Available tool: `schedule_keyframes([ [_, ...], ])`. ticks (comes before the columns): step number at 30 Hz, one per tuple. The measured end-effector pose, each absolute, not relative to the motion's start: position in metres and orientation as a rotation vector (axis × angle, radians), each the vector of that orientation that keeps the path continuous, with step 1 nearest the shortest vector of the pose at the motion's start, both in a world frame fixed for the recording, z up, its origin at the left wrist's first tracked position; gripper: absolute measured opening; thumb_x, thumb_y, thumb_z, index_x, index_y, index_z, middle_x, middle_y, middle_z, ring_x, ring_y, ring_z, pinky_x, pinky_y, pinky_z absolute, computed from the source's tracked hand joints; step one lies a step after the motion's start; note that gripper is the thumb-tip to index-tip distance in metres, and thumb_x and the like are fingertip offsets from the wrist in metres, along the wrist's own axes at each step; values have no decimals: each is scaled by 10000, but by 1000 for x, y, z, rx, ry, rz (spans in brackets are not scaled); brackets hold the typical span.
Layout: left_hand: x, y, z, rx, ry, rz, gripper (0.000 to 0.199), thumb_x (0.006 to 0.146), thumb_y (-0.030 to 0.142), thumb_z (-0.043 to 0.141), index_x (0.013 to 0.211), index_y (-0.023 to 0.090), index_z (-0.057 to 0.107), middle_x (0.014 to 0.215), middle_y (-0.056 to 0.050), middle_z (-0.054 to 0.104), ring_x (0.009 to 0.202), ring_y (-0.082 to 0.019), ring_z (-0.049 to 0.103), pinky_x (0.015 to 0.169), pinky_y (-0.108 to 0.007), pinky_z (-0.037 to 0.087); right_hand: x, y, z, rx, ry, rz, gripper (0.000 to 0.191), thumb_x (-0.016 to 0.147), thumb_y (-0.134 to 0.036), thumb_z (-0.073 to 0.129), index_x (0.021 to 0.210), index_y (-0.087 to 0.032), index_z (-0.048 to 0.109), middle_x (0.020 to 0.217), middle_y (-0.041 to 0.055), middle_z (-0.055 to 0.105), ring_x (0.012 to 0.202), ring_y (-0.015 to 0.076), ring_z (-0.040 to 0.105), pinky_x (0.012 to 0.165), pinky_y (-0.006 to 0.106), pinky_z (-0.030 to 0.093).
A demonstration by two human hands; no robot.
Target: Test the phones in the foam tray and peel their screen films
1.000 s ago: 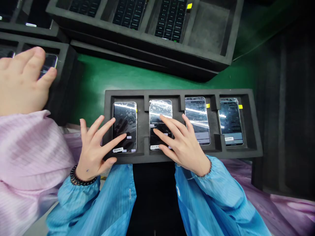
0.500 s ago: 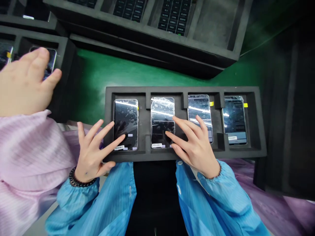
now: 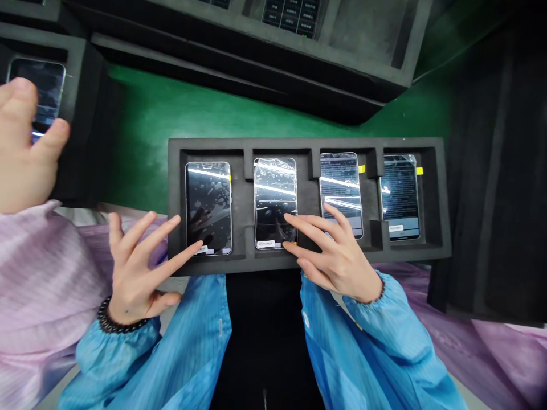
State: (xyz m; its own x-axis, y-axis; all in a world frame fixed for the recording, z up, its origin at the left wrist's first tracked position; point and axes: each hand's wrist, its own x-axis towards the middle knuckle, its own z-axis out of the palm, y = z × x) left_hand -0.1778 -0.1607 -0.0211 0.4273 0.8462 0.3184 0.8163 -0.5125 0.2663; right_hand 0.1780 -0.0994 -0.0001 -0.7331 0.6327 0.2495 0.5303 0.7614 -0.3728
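A black foam tray (image 3: 309, 263) holds several phones in separate compartments. My left hand (image 3: 143, 267) has its fingers spread, the index fingertip at the lower edge of the leftmost phone (image 3: 208, 199). My right hand (image 3: 337, 250) is also spread, with two fingertips at the lower right of the second phone (image 3: 273, 191), which has a white label at its bottom. Partly behind my right fingers is the third phone (image 3: 339, 182); a yellow tab sticks out beside it. At the right end lies the fourth phone (image 3: 400, 196), also with a yellow tab. Neither hand holds anything.
Another person's hand (image 3: 25, 142) in a pink sleeve is over a phone (image 3: 45, 85) in a tray at the left. Stacked dark trays (image 3: 367, 74) stand at the back on the green surface (image 3: 171, 114). Dark foam (image 3: 496, 199) rises at the right.
The whole view has shifted, so the tray appears higher and further left. My left index fingertip has moved down the leftmost phone; my right fingers have moved lower on the second phone.
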Motion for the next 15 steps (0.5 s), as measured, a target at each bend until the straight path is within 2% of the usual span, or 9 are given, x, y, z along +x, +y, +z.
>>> schedule_keyframes([
  [4,-182,-167,-18,2613,1497,599,592,967,590,220,1492,414,430,1657,64,282,1531,-334,262,1304,-618,51,169,-95,-1,-812,-2655,398,295,993,-236,459,1042,-179,744,1459,109,586,1261,242,570,1209,549,292],
  [7,-185,-170,-18,2596,1496,630,584,959,612,253,1473,422,455,1645,85,305,1530,-321,275,1317,-588,31,164,-92,1,-799,-2657,414,275,982,-224,480,1019,-169,746,1450,118,593,1256,251,576,1204,546,308],
  [13,-188,-175,-22,2505,1492,576,517,976,613,285,1392,442,540,1633,44,346,1508,-339,317,1256,-710,94,132,-88,7,-641,-2693,442,331,1027,-344,443,1144,-178,706,1530,114,508,1303,238,541,1215,551,288],
  [15,-186,-174,-23,2468,1499,580,528,974,627,271,1362,433,571,1627,27,360,1511,-336,315,1251,-710,105,116,-87,5,-579,-2744,457,346,1034,-368,434,1175,-183,691,1570,104,455,1345,231,508,1217,562,290],
])
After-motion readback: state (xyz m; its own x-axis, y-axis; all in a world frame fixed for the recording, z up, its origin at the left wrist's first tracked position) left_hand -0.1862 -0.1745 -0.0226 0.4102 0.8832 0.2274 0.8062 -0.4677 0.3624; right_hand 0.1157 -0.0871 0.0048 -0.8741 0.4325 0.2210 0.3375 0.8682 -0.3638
